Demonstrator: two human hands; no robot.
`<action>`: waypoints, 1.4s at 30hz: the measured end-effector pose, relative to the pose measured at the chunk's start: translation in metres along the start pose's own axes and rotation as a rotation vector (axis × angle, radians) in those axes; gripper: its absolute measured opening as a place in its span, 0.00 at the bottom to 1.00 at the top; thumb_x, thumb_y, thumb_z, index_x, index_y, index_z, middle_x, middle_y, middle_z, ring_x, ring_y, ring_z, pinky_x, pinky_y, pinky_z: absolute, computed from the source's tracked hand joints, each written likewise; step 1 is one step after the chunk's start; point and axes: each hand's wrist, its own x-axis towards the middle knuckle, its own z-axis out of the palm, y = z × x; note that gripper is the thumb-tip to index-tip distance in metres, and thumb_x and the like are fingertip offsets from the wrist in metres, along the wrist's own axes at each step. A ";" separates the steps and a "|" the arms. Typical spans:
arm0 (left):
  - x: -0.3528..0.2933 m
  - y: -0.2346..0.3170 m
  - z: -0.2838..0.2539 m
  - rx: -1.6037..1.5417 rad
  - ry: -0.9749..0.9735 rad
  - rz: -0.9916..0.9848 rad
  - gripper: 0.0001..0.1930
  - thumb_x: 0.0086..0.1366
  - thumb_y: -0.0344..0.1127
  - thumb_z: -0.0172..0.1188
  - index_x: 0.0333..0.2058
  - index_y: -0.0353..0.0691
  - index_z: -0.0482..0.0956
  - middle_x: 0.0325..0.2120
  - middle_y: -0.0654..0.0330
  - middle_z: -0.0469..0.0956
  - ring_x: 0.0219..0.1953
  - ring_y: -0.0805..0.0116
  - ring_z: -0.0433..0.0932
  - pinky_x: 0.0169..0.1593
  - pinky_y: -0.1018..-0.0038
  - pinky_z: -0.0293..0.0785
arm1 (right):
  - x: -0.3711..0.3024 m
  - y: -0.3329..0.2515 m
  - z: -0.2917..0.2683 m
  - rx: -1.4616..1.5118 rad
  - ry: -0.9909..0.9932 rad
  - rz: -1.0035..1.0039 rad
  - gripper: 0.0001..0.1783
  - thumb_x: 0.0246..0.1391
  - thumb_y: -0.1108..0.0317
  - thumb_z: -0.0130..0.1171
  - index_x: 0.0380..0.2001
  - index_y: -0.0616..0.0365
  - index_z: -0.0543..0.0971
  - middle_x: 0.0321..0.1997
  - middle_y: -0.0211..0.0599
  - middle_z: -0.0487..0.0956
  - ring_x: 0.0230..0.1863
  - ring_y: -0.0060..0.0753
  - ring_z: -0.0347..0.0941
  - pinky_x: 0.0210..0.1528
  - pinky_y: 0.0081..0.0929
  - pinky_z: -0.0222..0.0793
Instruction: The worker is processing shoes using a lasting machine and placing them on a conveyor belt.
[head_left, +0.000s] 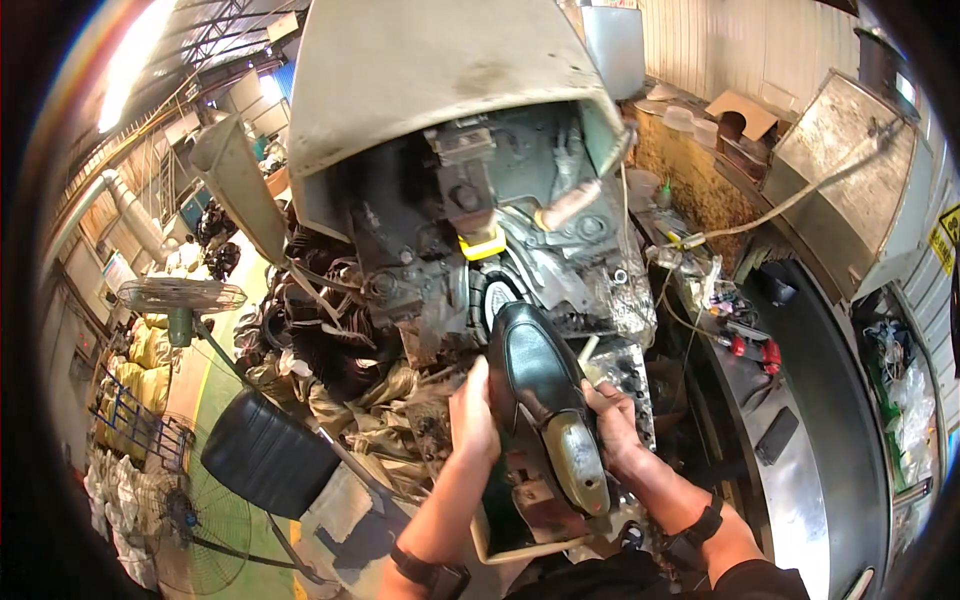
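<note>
The left hand (475, 420), at eight o'clock, and right hand (612, 420), at four, are gripping a black shoe (535, 360) between them.

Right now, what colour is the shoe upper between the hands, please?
The shoe upper is black, per the head view.

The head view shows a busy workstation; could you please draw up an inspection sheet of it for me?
Surface: metal bench at the right, with a dark phone lying on it.
Job's things: black shoe, its toe toward the machine; toe contact cannot be told.
Clutter: red-and-black tool among small items on the right.
Hands: left hand on the shoe's left side, right hand on its right; a pale stick-like part shows by the right fingers, whether held unclear.
Cables: pale cord or hose at upper right.
Surroundings: fan and black padded seat at left.
</note>
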 end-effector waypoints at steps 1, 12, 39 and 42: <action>-0.010 0.005 -0.001 -0.073 -0.044 -0.062 0.19 0.71 0.52 0.53 0.40 0.42 0.80 0.30 0.62 0.81 0.32 0.68 0.80 0.40 0.71 0.77 | 0.013 0.009 0.007 0.024 0.011 0.035 0.07 0.62 0.69 0.61 0.41 0.57 0.82 0.37 0.31 0.84 0.33 0.21 0.77 0.35 0.23 0.74; 0.038 -0.001 -0.010 -0.215 0.117 -0.239 0.21 0.67 0.50 0.62 0.46 0.36 0.81 0.39 0.57 0.82 0.35 0.64 0.79 0.38 0.67 0.75 | 0.087 0.035 0.058 0.053 0.108 0.033 0.13 0.63 0.72 0.59 0.51 0.56 0.77 0.40 0.28 0.80 0.38 0.23 0.76 0.43 0.27 0.76; 0.113 -0.078 -0.031 -0.190 0.237 0.063 0.16 0.69 0.40 0.63 0.39 0.29 0.83 0.35 0.62 0.82 0.36 0.74 0.78 0.41 0.75 0.73 | 0.145 0.068 0.039 0.149 0.077 -0.059 0.23 0.59 0.69 0.66 0.53 0.51 0.67 0.43 0.37 0.81 0.38 0.32 0.80 0.37 0.30 0.79; 0.112 -0.076 -0.030 -0.244 0.199 0.021 0.18 0.68 0.43 0.64 0.37 0.30 0.83 0.34 0.62 0.82 0.35 0.74 0.78 0.40 0.74 0.73 | 0.143 0.065 0.040 0.158 0.128 -0.004 0.25 0.58 0.69 0.67 0.49 0.50 0.62 0.45 0.44 0.80 0.41 0.38 0.81 0.37 0.36 0.82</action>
